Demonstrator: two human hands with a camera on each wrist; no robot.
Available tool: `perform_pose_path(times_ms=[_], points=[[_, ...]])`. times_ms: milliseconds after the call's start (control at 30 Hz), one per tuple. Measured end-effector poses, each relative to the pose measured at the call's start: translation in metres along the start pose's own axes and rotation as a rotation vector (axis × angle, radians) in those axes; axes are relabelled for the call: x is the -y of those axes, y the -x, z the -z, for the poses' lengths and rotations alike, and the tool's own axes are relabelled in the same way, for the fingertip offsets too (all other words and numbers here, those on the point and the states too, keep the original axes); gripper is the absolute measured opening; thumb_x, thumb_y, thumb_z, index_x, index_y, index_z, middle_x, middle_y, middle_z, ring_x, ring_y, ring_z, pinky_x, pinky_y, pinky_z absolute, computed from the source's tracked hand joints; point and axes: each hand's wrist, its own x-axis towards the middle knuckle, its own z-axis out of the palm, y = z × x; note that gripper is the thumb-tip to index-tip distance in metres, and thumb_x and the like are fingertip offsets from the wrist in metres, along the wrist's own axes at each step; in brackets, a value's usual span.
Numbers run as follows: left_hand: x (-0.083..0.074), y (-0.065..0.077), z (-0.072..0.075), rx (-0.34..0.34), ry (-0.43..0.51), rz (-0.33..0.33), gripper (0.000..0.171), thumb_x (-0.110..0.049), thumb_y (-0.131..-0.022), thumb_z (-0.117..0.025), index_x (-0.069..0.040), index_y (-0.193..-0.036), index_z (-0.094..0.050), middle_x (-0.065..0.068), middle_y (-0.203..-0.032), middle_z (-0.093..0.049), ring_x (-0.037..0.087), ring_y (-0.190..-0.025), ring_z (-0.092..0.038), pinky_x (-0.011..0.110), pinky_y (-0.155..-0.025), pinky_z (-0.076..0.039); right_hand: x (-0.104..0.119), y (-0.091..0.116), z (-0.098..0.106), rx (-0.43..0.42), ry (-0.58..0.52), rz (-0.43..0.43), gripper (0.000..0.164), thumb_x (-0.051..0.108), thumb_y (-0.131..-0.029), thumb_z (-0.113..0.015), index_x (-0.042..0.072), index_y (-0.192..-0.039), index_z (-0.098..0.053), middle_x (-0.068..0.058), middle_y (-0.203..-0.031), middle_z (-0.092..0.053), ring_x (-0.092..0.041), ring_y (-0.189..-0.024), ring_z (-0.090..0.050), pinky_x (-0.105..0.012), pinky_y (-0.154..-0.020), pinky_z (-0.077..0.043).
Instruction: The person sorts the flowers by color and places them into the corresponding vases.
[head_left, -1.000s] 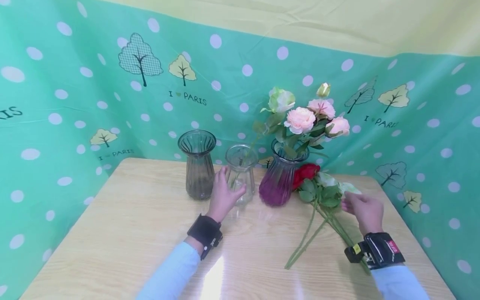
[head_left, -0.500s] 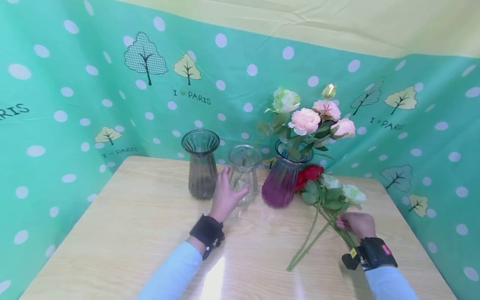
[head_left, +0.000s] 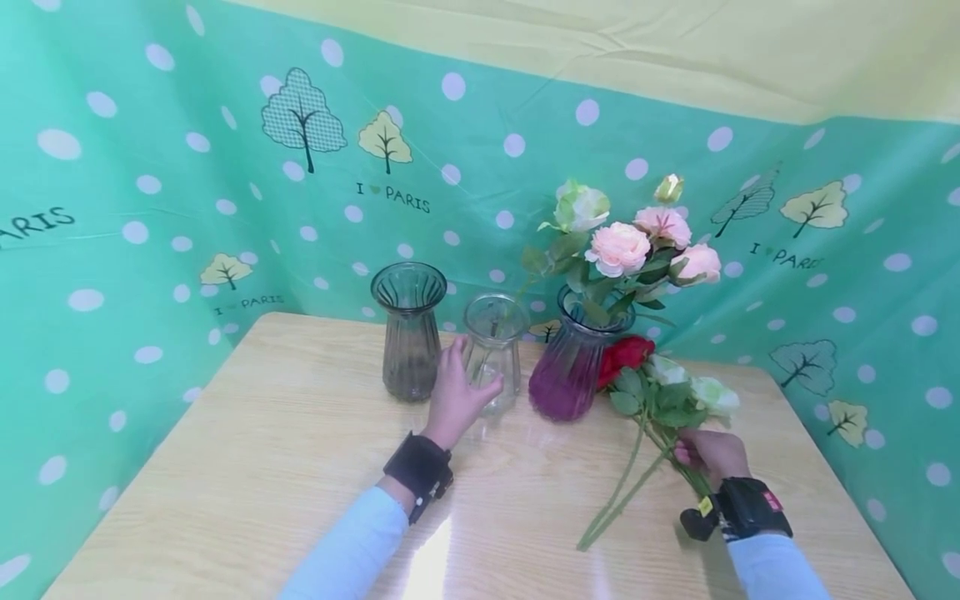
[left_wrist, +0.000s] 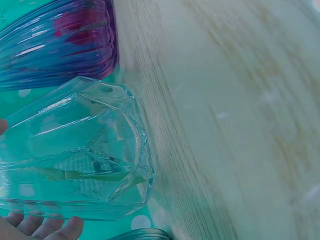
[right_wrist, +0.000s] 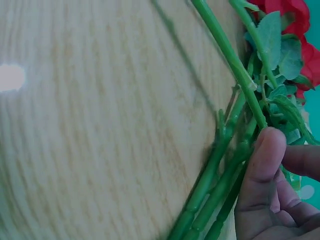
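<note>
My left hand (head_left: 454,404) holds the clear glass vase (head_left: 508,362), fingers on its left side and thumb at its front. One green stem (left_wrist: 100,176) stands inside this vase; it leans right, up to a white-green rose (head_left: 581,207). Over at the right, my right hand (head_left: 714,454) pinches a green flower stem (right_wrist: 227,60) between thumb and fingers. Several thicker stems (right_wrist: 200,195) lie beside and under it on the table. White-green roses (head_left: 715,395) and a red rose (head_left: 628,355) lie at the flower end of this bunch.
A grey glass vase (head_left: 411,354) stands just left of the clear one. To the right, a purple-tinted vase (head_left: 564,387) holds pink flowers (head_left: 618,248). Behind the wooden table (head_left: 300,467) hangs a green dotted cloth (head_left: 225,167).
My right hand has come down and left from the white-green rose to the stems and now pinches one. My left hand keeps its place at the clear vase. The head view has shifted slightly.
</note>
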Motion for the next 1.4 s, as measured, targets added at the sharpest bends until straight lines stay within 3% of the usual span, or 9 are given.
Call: perform_pose_path(times_ms=[200,333,600,700,833,1000,1233,1400], points=[[0.001,-0.001,-0.001,-0.002,-0.011,-0.003,0.086,-0.037,-0.074,-0.074,-0.006,-0.141,-0.031,0.017,-0.138,-0.041,0.034,-0.124,-0.047,0.048,-0.102,-0.045,0.006,0.008,0.004,0.022,-0.055,0.030,0.010,0.009,-0.089,-0.053,0.002,-0.088,-0.061,0.002,-0.062,-0.065,-0.006,-0.059,-0.064,-0.020,-0.059,-0.057],[0.002,-0.001,-0.001,-0.001,-0.007,-0.001,0.085,-0.037,-0.075,-0.074,-0.006,-0.141,-0.031,0.017,-0.138,-0.041,0.033,-0.124,-0.046,0.047,-0.102,-0.045,0.007,0.012,0.006,-0.013,-0.060,0.073,0.011,0.010,-0.090,-0.054,0.002,-0.095,-0.059,0.003,-0.065,-0.066,-0.006,-0.061,-0.065,-0.020,-0.063,-0.058],[0.002,-0.001,-0.001,0.006,0.000,0.004,0.085,-0.036,-0.074,-0.074,-0.007,-0.141,-0.031,0.017,-0.138,-0.041,0.033,-0.124,-0.047,0.047,-0.102,-0.045,-0.031,-0.057,0.037,-0.108,-0.233,0.213,0.013,0.017,-0.084,-0.068,0.007,-0.090,-0.061,0.001,-0.068,-0.069,-0.013,-0.063,-0.069,-0.026,-0.064,-0.059],[0.001,-0.001,-0.001,0.004,0.000,0.000,0.085,-0.037,-0.075,-0.074,-0.006,-0.141,-0.031,0.017,-0.138,-0.041,0.033,-0.124,-0.047,0.047,-0.102,-0.045,-0.015,-0.038,0.037,-0.106,-0.216,0.248,0.011,0.022,-0.085,-0.069,0.011,-0.086,-0.065,0.001,-0.071,-0.070,-0.012,-0.066,-0.070,-0.025,-0.066,-0.059],[0.001,-0.002,-0.001,0.005,0.000,0.004,0.085,-0.037,-0.075,-0.074,-0.007,-0.142,-0.031,0.016,-0.138,-0.041,0.033,-0.124,-0.046,0.048,-0.102,-0.044,0.020,0.010,0.022,-0.113,-0.249,0.258,0.009,0.019,-0.087,-0.066,0.010,-0.087,-0.066,0.002,-0.072,-0.069,-0.010,-0.068,-0.069,-0.022,-0.069,-0.059],[0.002,-0.002,-0.001,0.005,0.002,0.004,0.086,-0.038,-0.074,-0.074,-0.007,-0.142,-0.031,0.016,-0.138,-0.042,0.033,-0.124,-0.046,0.048,-0.102,-0.044,0.055,0.051,0.002,-0.116,-0.413,0.285,0.007,0.013,-0.087,-0.065,0.010,-0.082,-0.069,0.001,-0.071,-0.068,-0.008,-0.067,-0.067,-0.018,-0.067,-0.058],[0.002,-0.002,-0.001,-0.003,0.009,-0.005,0.085,-0.036,-0.074,-0.075,-0.006,-0.141,-0.032,0.018,-0.137,-0.042,0.035,-0.123,-0.047,0.049,-0.101,-0.045,0.082,0.075,-0.020,-0.119,-0.705,0.362,0.002,0.004,-0.085,-0.065,0.003,-0.085,-0.065,-0.007,-0.071,-0.067,-0.015,-0.065,-0.068,-0.024,-0.067,-0.059],[0.001,-0.001,-0.001,-0.001,0.006,0.002,0.085,-0.034,-0.074,-0.075,-0.006,-0.141,-0.032,0.018,-0.138,-0.042,0.035,-0.123,-0.047,0.049,-0.101,-0.045,0.094,0.088,-0.032,-0.125,-0.818,0.386,0.013,0.007,-0.082,-0.071,0.000,-0.090,-0.064,-0.009,-0.076,-0.067,-0.017,-0.071,-0.067,-0.025,-0.071,-0.059]])
